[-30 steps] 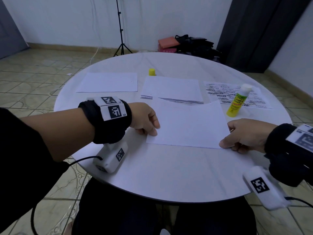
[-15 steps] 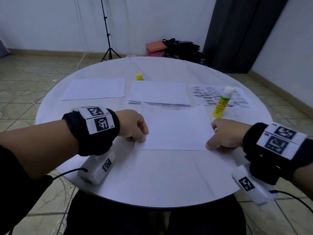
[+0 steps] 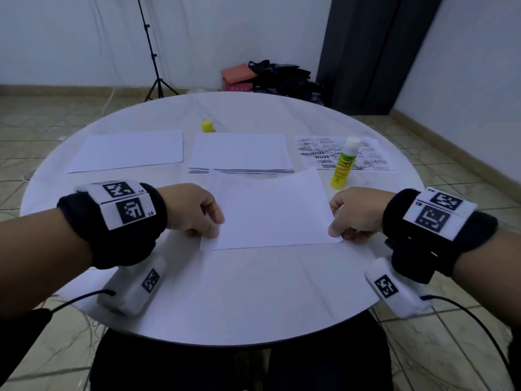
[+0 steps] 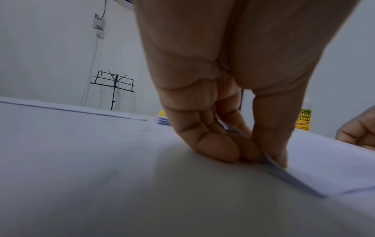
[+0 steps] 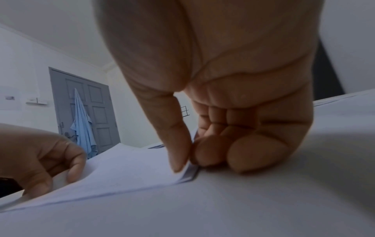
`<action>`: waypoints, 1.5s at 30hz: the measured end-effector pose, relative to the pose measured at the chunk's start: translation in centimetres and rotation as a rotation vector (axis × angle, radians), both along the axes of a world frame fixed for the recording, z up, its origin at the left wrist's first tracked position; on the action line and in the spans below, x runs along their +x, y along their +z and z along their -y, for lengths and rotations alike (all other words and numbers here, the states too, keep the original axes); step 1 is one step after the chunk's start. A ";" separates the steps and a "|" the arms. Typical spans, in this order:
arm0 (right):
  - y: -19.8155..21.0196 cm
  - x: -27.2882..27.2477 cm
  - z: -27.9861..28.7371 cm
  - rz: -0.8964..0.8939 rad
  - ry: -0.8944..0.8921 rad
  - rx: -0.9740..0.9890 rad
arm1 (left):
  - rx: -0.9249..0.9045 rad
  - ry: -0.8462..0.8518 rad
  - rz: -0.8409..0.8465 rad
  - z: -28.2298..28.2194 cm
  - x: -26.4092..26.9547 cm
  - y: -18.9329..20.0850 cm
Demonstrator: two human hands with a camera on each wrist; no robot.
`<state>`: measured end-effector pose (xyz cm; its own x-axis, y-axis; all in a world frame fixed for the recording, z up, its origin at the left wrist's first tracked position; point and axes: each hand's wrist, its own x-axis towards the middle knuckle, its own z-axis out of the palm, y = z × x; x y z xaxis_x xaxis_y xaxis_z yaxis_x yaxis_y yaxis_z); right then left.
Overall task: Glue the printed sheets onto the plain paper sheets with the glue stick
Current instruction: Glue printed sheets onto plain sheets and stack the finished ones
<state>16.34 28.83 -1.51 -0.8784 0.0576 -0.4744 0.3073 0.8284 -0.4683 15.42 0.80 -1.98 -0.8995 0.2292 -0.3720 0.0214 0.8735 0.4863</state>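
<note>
Grip, left: left hand [image 3: 194, 210] pinched the near-left corner of the held sheet [image 3: 270, 213], thumb on top and curled fingers [image 4: 213, 149] beneath, knuckles on the table [image 3: 239, 292].
Grip, right: right hand [image 3: 356, 214] pinched the near-right corner the same way, thumb over the edge, fingertips [image 5: 257, 154] tucked under.
Held sheet: blank side up, near edge low by the table, far edge bowed upward; whether one leaf or two pressed together could not be told, though the left wrist view showed a dark line along the corner edge.
Underside of held sheet: hidden in every view.
Paper stack [image 3: 239, 153]: just beyond the held sheet, centre of table; dark print lines showed only at its near edge, which the lifted sheet partly covered.
Plain sheet [image 3: 127, 150]: far left, lying flat, apart from the hands.
Printed sheet [image 3: 363, 162]: far right, text too blurred to read fully.
Glue stick [image 3: 344, 165]: upright and uncapped on the printed sheet's near edge, just beyond the right hand; cut off by the thumb in the left wrist view.
Yellow cap [image 3: 207, 126]: behind the stack, upright.
Background: music stand [image 4: 113, 85] by the wall; bags [image 3: 270, 77] on the floor, details indistinct.
</note>
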 end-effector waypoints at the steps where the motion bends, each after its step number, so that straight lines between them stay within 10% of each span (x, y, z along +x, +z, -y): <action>1: 0.0 0.0 0.0 -0.005 0.000 0.004 | 0.001 0.002 0.001 0.0 0.0 0.0; 32: 0.4 0.5 0.7 -0.018 0.020 0.061 | -0.007 0.011 0.014 0.1 -0.3 -0.2; 40: 1.3 0.8 2.2 -0.063 0.147 0.332 | -0.306 -0.056 0.035 0.1 -0.3 0.8; 45: 2.3 0.4 5.2 -0.063 0.545 0.840 | -0.516 -0.149 -0.015 -0.4 -0.2 1.7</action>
<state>16.77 23.65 0.76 -0.9069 -0.0649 -0.4162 -0.2174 0.9184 0.3305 15.25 1.25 -0.32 -0.8773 0.1458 -0.4573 0.1671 0.9859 -0.0063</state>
